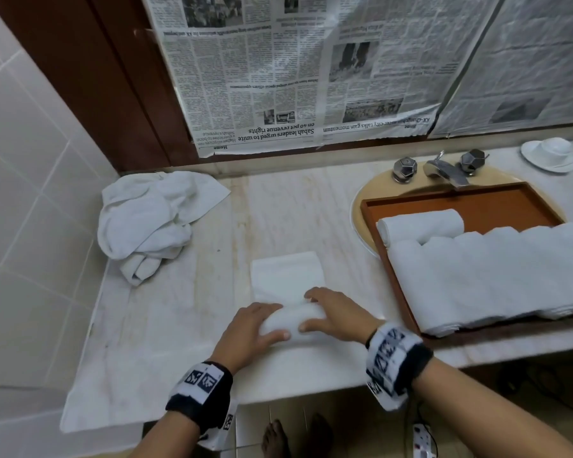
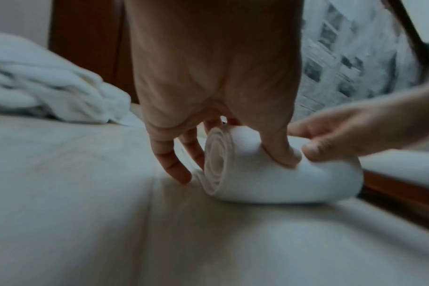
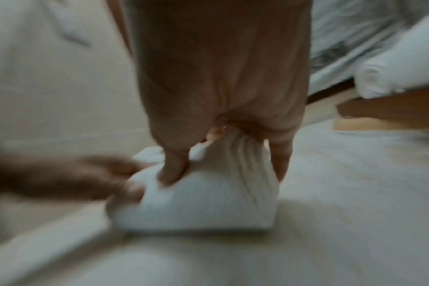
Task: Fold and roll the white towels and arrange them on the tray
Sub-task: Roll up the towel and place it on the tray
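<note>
Black wristbands (image 1: 201, 396) with white patterned marker tags on both bare forearms.

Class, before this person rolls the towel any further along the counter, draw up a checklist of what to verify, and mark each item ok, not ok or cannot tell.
1. Both hands on the roll: left hand and right hand grip the half-rolled towel. Ok.
2. Roll end even: the spiral looks neat at the left end. Ok.
3. Right end even: blurred in the right wrist view. Cannot tell.
4. Unrolled flat part lies smooth ahead. Ok.
5. Free space on the tray: bare base behind the rolled towels. Ok.
6. Crumpled towels lie apart from the rolling path. Ok.
</note>
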Demonstrator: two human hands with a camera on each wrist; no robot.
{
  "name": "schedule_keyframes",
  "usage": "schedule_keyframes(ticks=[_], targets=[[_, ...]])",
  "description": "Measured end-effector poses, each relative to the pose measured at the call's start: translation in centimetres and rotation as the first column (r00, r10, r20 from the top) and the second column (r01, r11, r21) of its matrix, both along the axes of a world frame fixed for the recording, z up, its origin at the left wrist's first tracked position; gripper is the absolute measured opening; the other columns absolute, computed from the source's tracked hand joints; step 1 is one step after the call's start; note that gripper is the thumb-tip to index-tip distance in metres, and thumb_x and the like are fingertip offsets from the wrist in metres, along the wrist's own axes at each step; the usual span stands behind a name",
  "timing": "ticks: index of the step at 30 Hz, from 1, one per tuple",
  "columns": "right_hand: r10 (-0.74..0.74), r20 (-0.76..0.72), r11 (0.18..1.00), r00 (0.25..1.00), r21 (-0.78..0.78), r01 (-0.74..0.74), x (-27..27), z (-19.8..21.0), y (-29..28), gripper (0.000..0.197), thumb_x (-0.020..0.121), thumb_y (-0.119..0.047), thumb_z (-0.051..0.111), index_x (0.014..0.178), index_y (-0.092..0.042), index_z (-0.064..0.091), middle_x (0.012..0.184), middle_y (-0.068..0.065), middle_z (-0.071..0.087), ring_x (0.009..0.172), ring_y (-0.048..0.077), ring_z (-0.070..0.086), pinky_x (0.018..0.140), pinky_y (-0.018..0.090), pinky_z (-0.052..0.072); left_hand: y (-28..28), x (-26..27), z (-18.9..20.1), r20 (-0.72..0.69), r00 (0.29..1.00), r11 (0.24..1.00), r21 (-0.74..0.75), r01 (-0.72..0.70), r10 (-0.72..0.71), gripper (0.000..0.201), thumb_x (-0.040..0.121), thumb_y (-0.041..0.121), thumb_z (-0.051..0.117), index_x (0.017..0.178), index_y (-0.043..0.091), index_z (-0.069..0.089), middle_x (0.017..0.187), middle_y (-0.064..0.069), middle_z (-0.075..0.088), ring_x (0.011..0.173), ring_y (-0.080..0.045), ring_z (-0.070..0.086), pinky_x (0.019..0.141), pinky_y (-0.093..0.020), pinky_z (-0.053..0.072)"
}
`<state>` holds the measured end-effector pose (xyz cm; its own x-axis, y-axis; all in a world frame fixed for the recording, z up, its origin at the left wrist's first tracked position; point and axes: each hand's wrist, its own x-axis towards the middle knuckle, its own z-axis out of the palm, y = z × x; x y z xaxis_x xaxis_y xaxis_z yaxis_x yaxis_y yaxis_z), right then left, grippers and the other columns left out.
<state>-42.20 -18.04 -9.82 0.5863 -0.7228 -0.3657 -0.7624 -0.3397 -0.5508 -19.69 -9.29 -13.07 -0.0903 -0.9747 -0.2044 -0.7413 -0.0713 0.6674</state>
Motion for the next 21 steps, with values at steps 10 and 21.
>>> schedule_keyframes(ticks=[10, 21], targets=[[0.196, -0.242, 0.948, 0.950, -0.201, -0.247, 0.8, -1.6, -0.3, 0.066, 0.084, -0.044, 0.066, 0.141, -0.022, 0.042, 0.128, 0.002, 0.048, 0.117, 0.026, 0.045, 0.087, 0.038, 0.042, 0.2, -1.1, 0.9, 0.221, 0.974, 0.999, 0.028, 0.043, -0.048, 0.084, 0.082, 0.060, 0.065, 0.152, 0.027, 0.031, 0.154, 0.007, 0.032, 0.136, -0.019, 0.034, 0.108, -0.041, 0.039], [0.131, -0.162, 0.955, 0.978, -0.245, -0.169, 0.0, -0.2, 0.3, 0.076, 0.082, -0.049, 0.069, 0.144, -0.017, 0.039, 0.141, 0.001, 0.037, 0.126, 0.026, 0.038, 0.100, 0.039, 0.038, -1.5, 0.8, 2.1, 0.088, 0.996, 0.986, 0.163, 0.015, -0.029, 0.074, 0.071, 0.065, 0.062, 0.137, 0.033, 0.053, 0.122, 0.002, 0.055, 0.116, -0.018, 0.052, 0.095, -0.029, 0.041]])
